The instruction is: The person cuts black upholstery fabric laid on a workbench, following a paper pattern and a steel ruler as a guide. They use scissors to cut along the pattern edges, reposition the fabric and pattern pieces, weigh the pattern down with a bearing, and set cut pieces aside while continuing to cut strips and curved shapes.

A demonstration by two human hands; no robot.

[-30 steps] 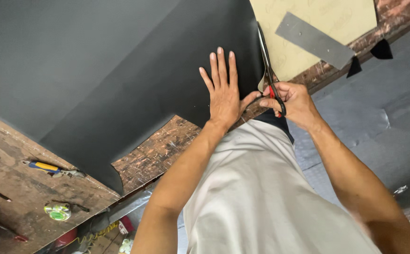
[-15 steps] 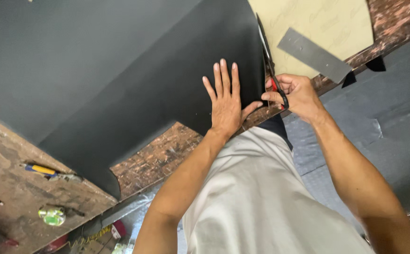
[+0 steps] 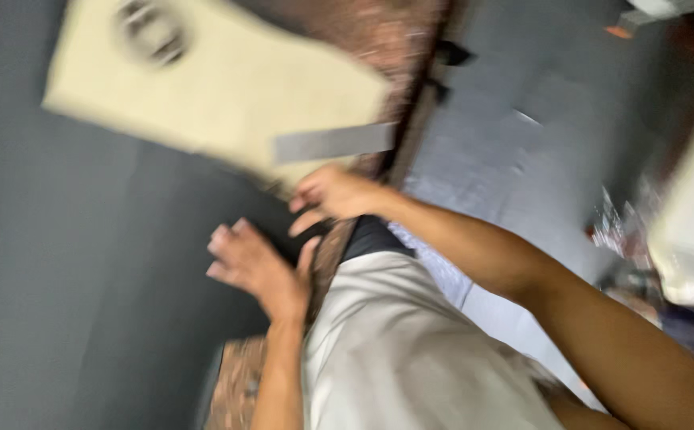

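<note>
The dark sheet covers the left of the blurred view, spread over the brown speckled worktable. The left hand lies on it near the table edge, palm down, fingers stretched out and loosely together, holding nothing. Just right and farther off, the right hand curls in a loose fist at the sheet's edge; motion blur hides whatever it may hold. Beyond it sits a cream board with a grey strip across its corner.
</note>
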